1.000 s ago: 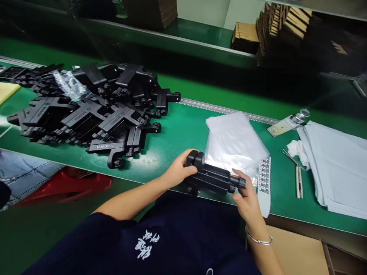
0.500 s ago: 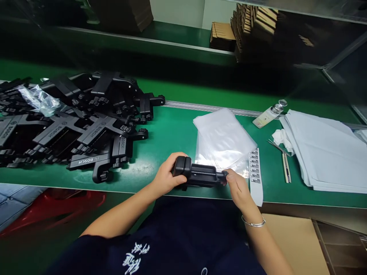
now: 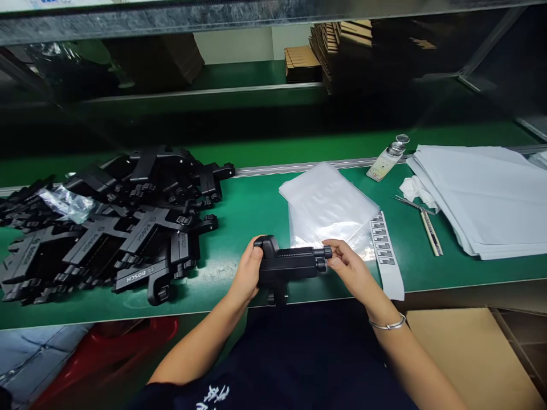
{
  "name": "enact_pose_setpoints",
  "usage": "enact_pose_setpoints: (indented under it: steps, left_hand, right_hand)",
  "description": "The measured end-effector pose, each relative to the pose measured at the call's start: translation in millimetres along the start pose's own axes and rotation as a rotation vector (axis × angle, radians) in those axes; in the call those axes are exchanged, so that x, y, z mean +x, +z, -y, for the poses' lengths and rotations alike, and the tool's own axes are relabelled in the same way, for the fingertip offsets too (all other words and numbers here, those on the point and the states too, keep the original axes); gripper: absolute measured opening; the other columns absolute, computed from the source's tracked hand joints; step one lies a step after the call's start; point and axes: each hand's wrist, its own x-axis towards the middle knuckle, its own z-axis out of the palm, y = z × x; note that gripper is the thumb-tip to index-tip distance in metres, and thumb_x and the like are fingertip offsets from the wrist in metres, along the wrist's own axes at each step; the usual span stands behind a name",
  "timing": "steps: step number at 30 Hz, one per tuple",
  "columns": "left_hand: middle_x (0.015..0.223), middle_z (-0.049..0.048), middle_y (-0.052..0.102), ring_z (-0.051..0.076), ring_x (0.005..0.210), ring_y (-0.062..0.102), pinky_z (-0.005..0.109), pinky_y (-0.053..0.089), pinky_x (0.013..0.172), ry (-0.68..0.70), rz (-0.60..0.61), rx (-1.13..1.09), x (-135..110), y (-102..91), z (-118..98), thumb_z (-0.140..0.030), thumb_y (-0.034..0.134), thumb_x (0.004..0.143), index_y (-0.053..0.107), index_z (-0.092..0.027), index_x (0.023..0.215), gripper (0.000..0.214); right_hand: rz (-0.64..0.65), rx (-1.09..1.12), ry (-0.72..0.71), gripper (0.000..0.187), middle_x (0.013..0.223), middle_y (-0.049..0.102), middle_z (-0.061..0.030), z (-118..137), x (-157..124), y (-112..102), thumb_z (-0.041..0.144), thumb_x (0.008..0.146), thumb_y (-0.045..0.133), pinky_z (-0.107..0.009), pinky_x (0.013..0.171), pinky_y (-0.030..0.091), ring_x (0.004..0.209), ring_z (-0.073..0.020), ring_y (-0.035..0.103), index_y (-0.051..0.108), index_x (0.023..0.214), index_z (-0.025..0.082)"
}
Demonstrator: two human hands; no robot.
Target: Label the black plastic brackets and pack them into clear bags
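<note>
A black plastic part (image 3: 286, 263) is held over the near edge of the green bench (image 3: 252, 210). My left hand (image 3: 248, 272) is closed round its left, thicker end. My right hand (image 3: 348, 267) pinches its right end, fingers closed on the small knobs there. Right behind the part lies a stack of clear plastic bags (image 3: 327, 205). A strip of printed labels (image 3: 384, 250) lies just right of my right hand.
A large pile of black parts marked BOSCH (image 3: 119, 228) covers the bench's left side, with a crumpled bag (image 3: 66, 202) on it. At right lie white sheets (image 3: 482, 193), tweezers and a knife (image 3: 429, 228), a small bottle (image 3: 387, 159) and a tissue. A cardboard box (image 3: 465, 353) stands below.
The part has been turned in both hands, so a different face shows. The view has tilted and shifted, so the pile now sits further left and lower.
</note>
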Motion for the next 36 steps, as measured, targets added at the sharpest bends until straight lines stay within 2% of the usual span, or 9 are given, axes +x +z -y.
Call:
enact_pose_setpoints:
  steps: [5,11,16,19,22,26,31,33,36]
  left_hand:
    - [0.084,-0.0004,0.061,0.014,0.072,0.058,0.025,0.049,0.066,-0.011,-0.064,-0.042,5,6.3,7,-0.073,0.062,0.073,0.059,-0.021,0.105,0.061]
    - [0.089,0.0057,0.069,0.021,0.092,0.064,0.032,0.050,0.087,-0.213,-0.126,-0.181,11,13.2,7,-0.072,0.060,0.076,0.065,-0.016,0.098,0.060]
    - [0.097,0.0038,0.071,0.021,0.101,0.063,0.033,0.045,0.097,-0.185,-0.024,-0.273,10,17.4,7,-0.064,0.062,0.081,0.065,-0.019,0.109,0.053]
    - [0.099,0.0031,0.071,0.020,0.100,0.063,0.030,0.046,0.096,-0.200,-0.004,-0.296,7,21.4,6,-0.057,0.063,0.083,0.067,-0.020,0.108,0.045]
    - [0.087,0.0050,0.072,0.019,0.086,0.067,0.029,0.050,0.084,-0.374,-0.096,-0.388,12,25.3,1,-0.052,0.062,0.087,0.069,-0.015,0.096,0.039]
    - [0.065,0.0028,0.067,0.016,0.058,0.062,0.026,0.051,0.062,-0.553,-0.202,-0.589,27,25.7,-6,-0.053,0.053,0.090,0.067,-0.013,0.083,0.043]
    - [0.055,0.0017,0.063,0.015,0.047,0.056,0.027,0.048,0.055,-0.648,-0.121,-0.703,38,25.6,-12,-0.055,0.040,0.094,0.061,-0.016,0.070,0.051]
    - [0.055,0.0017,0.063,0.016,0.047,0.056,0.029,0.049,0.056,-0.661,-0.102,-0.702,38,26.6,-12,-0.056,0.041,0.093,0.061,-0.016,0.070,0.051]
    - [0.063,0.0026,0.066,0.016,0.056,0.061,0.029,0.051,0.063,-0.594,-0.127,-0.672,35,29.3,-12,-0.058,0.048,0.090,0.065,-0.014,0.080,0.048]
  right_hand:
    - [-0.026,0.055,0.171,0.031,0.069,0.057,0.0003,-3,3,12,0.048,0.085,0.057,-0.030,0.068,0.044,0.069,-0.0167,0.054,0.058,0.073,0.020]
    - [-0.039,0.309,0.115,0.025,0.084,0.059,0.0000,-9,2,11,0.041,0.077,0.069,-0.029,0.077,0.045,0.081,-0.0163,0.056,0.061,0.091,0.021]
    - [-0.109,0.035,0.087,0.028,0.083,0.061,-0.0011,-20,5,7,0.048,0.089,0.055,-0.029,0.075,0.042,0.080,-0.0180,0.055,0.061,0.090,0.020]
    - [-0.200,-0.100,0.088,0.039,0.070,0.056,-0.0002,-23,7,5,0.054,0.091,0.047,-0.029,0.066,0.039,0.071,-0.0179,0.051,0.058,0.077,0.019]
    - [-0.186,-0.125,0.058,0.046,0.063,0.050,0.0002,-18,5,5,0.058,0.091,0.043,-0.028,0.061,0.036,0.065,-0.0171,0.047,0.052,0.066,0.020]
    - [0.076,-0.056,0.021,0.038,0.071,0.052,-0.0001,-1,-1,19,0.053,0.092,0.044,-0.028,0.064,0.037,0.069,-0.0166,0.048,0.055,0.076,0.020]
    - [0.319,0.021,0.147,0.034,0.061,0.037,0.0053,15,-5,55,0.042,0.085,0.058,-0.025,0.056,0.031,0.058,-0.0113,0.036,0.042,0.064,0.021]
    - [0.297,0.077,0.159,0.033,0.061,0.038,0.0055,15,-5,57,0.041,0.085,0.060,-0.025,0.056,0.033,0.058,-0.0110,0.038,0.043,0.064,0.021]
    - [0.055,0.271,0.119,0.027,0.080,0.057,0.0007,12,-6,47,0.044,0.079,0.070,-0.028,0.069,0.046,0.073,-0.0146,0.056,0.057,0.088,0.022]
